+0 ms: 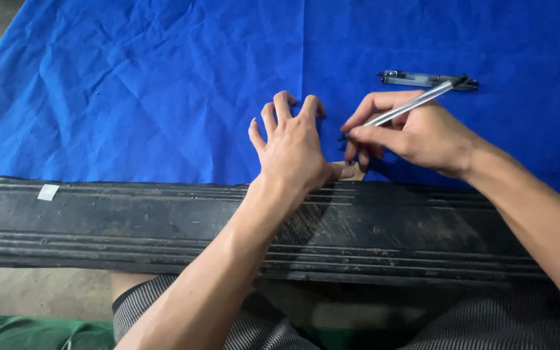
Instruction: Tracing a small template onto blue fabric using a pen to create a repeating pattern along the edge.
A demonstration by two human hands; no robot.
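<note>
Slim silver pen (404, 111) sits pinched in your right hand (416, 133), tip down on the creased blue cloth (137, 97). Your left hand (293, 146) lies flat on that cloth, fingers spread, gripping nothing, thumb on a small tan piece (356, 171). A grey metal clip (422, 80) rests beyond the pen.

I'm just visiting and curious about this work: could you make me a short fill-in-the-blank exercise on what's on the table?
1. The right hand holds a ____.
2. The left hand presses flat on the ____ cloth.
3. The metal clip lies on the cloth, beyond the ____ hand.

Missing words: pen; blue; right
</note>
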